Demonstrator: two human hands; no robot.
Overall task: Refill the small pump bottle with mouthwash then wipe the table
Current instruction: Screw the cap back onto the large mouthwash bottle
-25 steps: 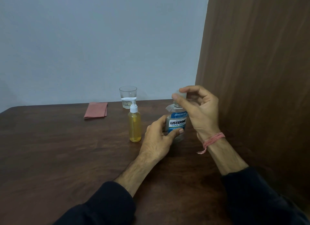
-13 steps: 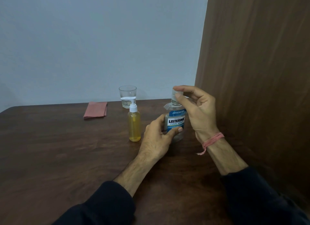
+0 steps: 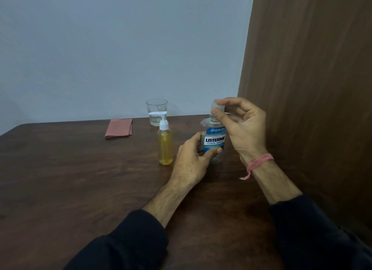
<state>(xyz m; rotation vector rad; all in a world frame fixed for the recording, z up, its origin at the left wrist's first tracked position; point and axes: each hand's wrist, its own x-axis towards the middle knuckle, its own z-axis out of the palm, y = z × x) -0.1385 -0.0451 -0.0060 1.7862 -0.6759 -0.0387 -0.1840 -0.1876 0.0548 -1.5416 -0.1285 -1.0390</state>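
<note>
The mouthwash [image 3: 214,141] stands upright on the counter [image 3: 70,179], at about 1 o'clock from the viewer. The left hand [image 3: 193,159] wraps its lower body, thumb across the label. The right hand [image 3: 239,125] has its thumb and fingertips pinched round the clear cap [image 3: 216,108] at the top; whether the cap is already loose cannot be told.

The pump bottle [image 3: 165,145] stands just beside the left hand, at its 9 o'clock, pump head on and body nearly full of yellow liquid. Behind it at 12 o'clock is a glass [image 3: 156,111] holding some clear liquid, and at 10 o'clock, well apart, lies a folded pink cloth [image 3: 119,128].

Risks from here, as I judge them:
- If the cap gives suddenly, the mouthwash may jerk and slop out of its neck onto the counter.
- The left knuckles sit close to the pump bottle; a twist or a lift could knock the tall, narrow thing over.
- The pump bottle has a narrow mouth and looks nearly full, so pouring could overflow or miss.
- The loose cap could roll off the counter if set down carelessly.
</note>
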